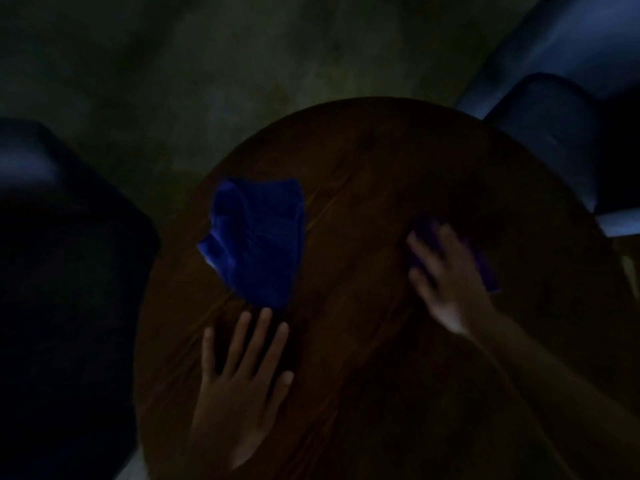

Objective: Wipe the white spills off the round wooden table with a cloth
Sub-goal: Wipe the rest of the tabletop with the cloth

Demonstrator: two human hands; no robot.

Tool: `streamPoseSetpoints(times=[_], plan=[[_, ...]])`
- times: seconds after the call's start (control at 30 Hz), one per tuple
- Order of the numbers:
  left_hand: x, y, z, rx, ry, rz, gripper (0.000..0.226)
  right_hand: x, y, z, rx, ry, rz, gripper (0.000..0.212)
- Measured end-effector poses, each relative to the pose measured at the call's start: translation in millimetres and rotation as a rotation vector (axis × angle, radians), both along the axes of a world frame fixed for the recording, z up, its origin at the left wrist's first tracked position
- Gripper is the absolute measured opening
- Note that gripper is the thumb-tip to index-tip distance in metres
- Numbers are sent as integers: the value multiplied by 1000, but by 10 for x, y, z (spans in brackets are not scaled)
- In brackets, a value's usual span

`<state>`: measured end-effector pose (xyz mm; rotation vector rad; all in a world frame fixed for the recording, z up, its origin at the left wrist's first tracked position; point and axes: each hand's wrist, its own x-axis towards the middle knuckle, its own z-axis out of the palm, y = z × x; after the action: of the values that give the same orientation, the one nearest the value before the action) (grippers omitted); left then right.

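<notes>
The scene is very dark. A round wooden table [363, 161] fills the middle of the view. A crumpled blue cloth [259, 237] lies on its left part. My left hand [242, 386] rests flat on the wood just below that cloth, fingers spread, holding nothing. My right hand [446, 275], blurred, presses flat on a second, purplish cloth [485, 268] on the right part of the table; only the cloth's edges show around the fingers. I cannot make out any white spills in this light.
A dark blue chair [554, 140] stands at the table's far right edge. Another dark chair or seat [52, 271] is close on the left. Grey floor [207, 64] lies beyond the table.
</notes>
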<state>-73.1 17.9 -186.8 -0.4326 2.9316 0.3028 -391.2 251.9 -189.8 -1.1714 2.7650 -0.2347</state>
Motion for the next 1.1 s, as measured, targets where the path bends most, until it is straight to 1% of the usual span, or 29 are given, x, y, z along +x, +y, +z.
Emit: streamPoseSetpoints(times=[0.03,0.07,0.1,0.13,0.17,0.2,0.23,0.27,0.33,0.37,0.4,0.43,0.47,0.5,0.57,0.6,0.63,0.67,0.7,0.77,0.8,0.83,0.87,0.9,0.93,0.97,1.03,1.07,1.1], plan=[[-72,118,-19,8,-13,-32,65,-255,-116,53,-1,-61,-215,64],[-128,214,-41,9,-32,-46,65,-421,-261,82,-14,-104,-365,67],[-168,277,-67,5,-50,-44,64,-479,-408,92,-28,-115,-449,70],[-184,318,-94,-9,-69,-37,64,-410,-526,79,-33,-106,-460,70],[-176,336,-113,-21,-88,-32,64,-221,-594,45,-51,-52,-386,67],[-154,330,-118,-27,-101,-28,64,75,-600,-9,-88,-6,-198,60],[-137,325,-124,-33,-104,-30,65,455,-529,-70,-110,16,64,55],[-134,321,-131,-35,-108,-31,65,843,-415,-120,-93,-11,347,53],[-156,335,-127,-44,-134,-43,65,1228,-213,-111,-4,-83,824,59],[-165,346,-117,-56,-143,-48,66,1116,-187,-85,18,-111,960,65],[-176,358,-107,-62,-144,-44,67,872,-244,-75,33,-74,1017,68],[-183,359,-100,-63,-140,-36,68,598,-375,-68,27,10,964,70],[-178,352,-103,-70,-138,-35,68,300,-529,-47,13,68,800,69],[-173,343,-112,-81,-133,-36,68,-25,-701,-8,-16,73,560,66],[-163,341,-129,-104,-131,-35,69,-483,-1040,107,-73,-22,66,58],[-160,342,-142,-112,-138,-34,69,-507,-1165,117,-90,-78,-108,56],[-161,348,-146,-117,-145,-31,69,-387,-1247,86,-103,-79,-150,55],[-168,355,-145,-122,-149,-26,70,-191,-1274,34,-118,-47,-88,54],[-169,357,-138,-127,-152,-24,70,92,-1246,-4,-148,-38,74,54],[-150,364,-119,-129,-165,-22,68,733,-1023,-44,-184,-78,529,52],[-149,371,-109,-137,-170,-24,68,875,-884,-60,-172,-101,703,52],[-156,376,-101,-143,-178,-27,67,815,-756,-66,-170,-97,829,52],[-167,382,-91,-142,-187,-19,67,617,-652,-38,-177,-114,880,53],[-187,392,-75,-136,-193,-7,67,351,-570,-5,-229,-145,832,54],[-206,397,-66,-132,-197,-6,67,41,-437,-4,-309,-275,656,57],[-211,410,-54,-131,-203,-13,67,-287,-245,4,-344,-278,411,59],[-224,435,18,-111,-211,-4,66,-854,160,53,-212,-98,-103,53],[-263,468,65,-91,-200,14,67,-997,342,62,-136,-64,-271,53],[-352,507,106,-68,-184,19,68,-979,450,77,-109,-59,-345,55]])
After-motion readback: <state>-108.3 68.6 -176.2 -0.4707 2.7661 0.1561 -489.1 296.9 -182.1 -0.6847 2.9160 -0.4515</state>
